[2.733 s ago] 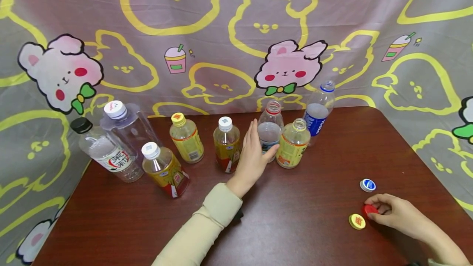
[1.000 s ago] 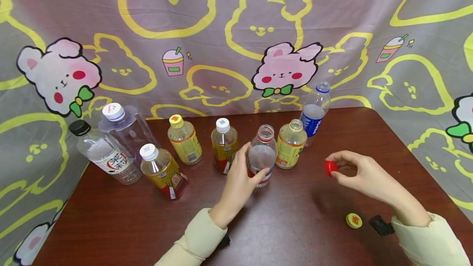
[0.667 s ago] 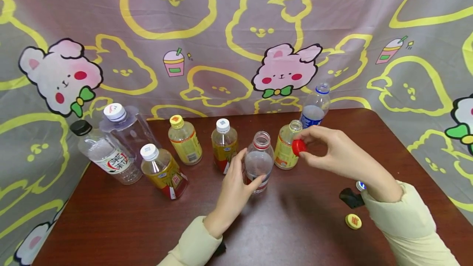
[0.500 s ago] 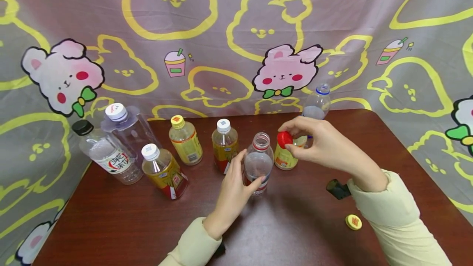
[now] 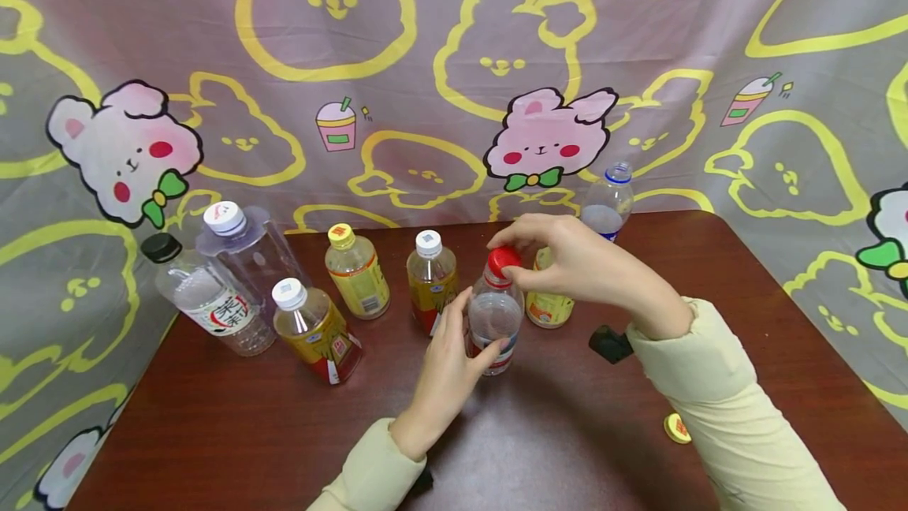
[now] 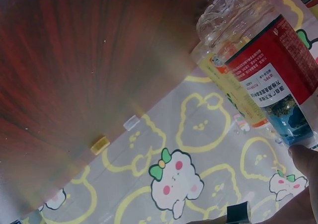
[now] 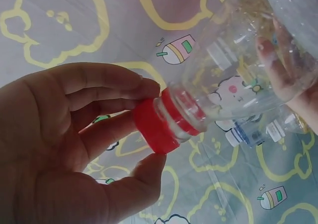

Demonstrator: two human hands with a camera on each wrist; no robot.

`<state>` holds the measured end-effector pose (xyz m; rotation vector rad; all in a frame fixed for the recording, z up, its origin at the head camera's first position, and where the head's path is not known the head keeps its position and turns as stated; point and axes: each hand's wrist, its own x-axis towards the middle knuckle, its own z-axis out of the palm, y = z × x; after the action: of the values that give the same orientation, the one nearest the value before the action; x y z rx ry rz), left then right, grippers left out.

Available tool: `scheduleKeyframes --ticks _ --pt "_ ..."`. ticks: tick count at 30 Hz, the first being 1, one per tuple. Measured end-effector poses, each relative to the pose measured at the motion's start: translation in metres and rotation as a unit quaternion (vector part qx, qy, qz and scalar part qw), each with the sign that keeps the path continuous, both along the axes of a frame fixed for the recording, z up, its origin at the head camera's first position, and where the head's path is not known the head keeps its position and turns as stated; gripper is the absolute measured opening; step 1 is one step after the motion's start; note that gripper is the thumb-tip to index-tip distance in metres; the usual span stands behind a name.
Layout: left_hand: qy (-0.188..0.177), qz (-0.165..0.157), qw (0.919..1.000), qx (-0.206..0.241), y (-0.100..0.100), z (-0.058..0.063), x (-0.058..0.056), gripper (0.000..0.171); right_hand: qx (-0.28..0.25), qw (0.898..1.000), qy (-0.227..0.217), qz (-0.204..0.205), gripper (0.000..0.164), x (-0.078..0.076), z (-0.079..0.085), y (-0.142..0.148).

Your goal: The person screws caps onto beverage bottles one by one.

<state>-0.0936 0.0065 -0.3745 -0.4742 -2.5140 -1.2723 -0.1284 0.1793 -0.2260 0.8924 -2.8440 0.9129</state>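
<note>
My left hand (image 5: 450, 365) grips the side of a clear plastic bottle (image 5: 495, 318) standing on the table, thumb across its front. In the left wrist view the red, white and blue label (image 6: 278, 80) shows, with the thumb at its edge. Thumb and fingers of my right hand (image 5: 574, 262) pinch a red bottle cap (image 5: 504, 260) on top of the bottle's mouth. Seen from the right wrist, the cap (image 7: 154, 127) sits over the neck, with a strip of clear thread between it and the red neck ring (image 7: 184, 111).
Behind the right hand stand an uncapped yellow-label bottle (image 5: 549, 307) and an uncapped bottle with a blue ring (image 5: 608, 207). Several capped bottles, including a white-capped one (image 5: 428, 282), stand to the left. A yellow cap (image 5: 677, 428) lies at right. A patterned cloth (image 5: 404, 101) hangs behind the table.
The right hand picked the red cap off the table and carried it left onto the bottle's mouth. The left hand took hold of the bottle and brought it nearer.
</note>
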Motion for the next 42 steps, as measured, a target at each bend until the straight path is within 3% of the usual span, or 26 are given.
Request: scheduleKeyframes --ticks 14,21,27,32,37,42 --pt "-0.017 -0.005 0.9998 -0.004 -0.001 0.000 0.000 0.074 0.012 1.000 0.005 0.005 0.028 -0.001 -0.005 -0.003" --pt "-0.004 -0.006 1.0000 -0.002 -0.001 -0.002 -0.001 0.073 0.011 0.999 0.015 -0.028 0.030 -0.002 -0.009 -0.006" --pt "-0.002 -0.006 1.0000 -0.002 -0.002 -0.003 -0.001 0.073 0.003 1.000 0.001 0.026 0.050 0.000 -0.014 0.001" --pt "-0.002 -0.008 1.0000 -0.004 -0.002 -0.003 -0.002 0.073 -0.007 0.997 -0.002 0.074 0.048 0.002 -0.015 0.008" --pt "-0.004 -0.010 0.9999 -0.002 -0.002 -0.002 -0.002 0.073 -0.013 0.997 -0.001 0.072 0.040 0.002 -0.014 0.011" --pt "-0.006 -0.011 0.9999 0.000 -0.003 -0.003 -0.001 0.072 -0.018 0.999 -0.002 0.044 0.036 0.000 -0.016 0.011"
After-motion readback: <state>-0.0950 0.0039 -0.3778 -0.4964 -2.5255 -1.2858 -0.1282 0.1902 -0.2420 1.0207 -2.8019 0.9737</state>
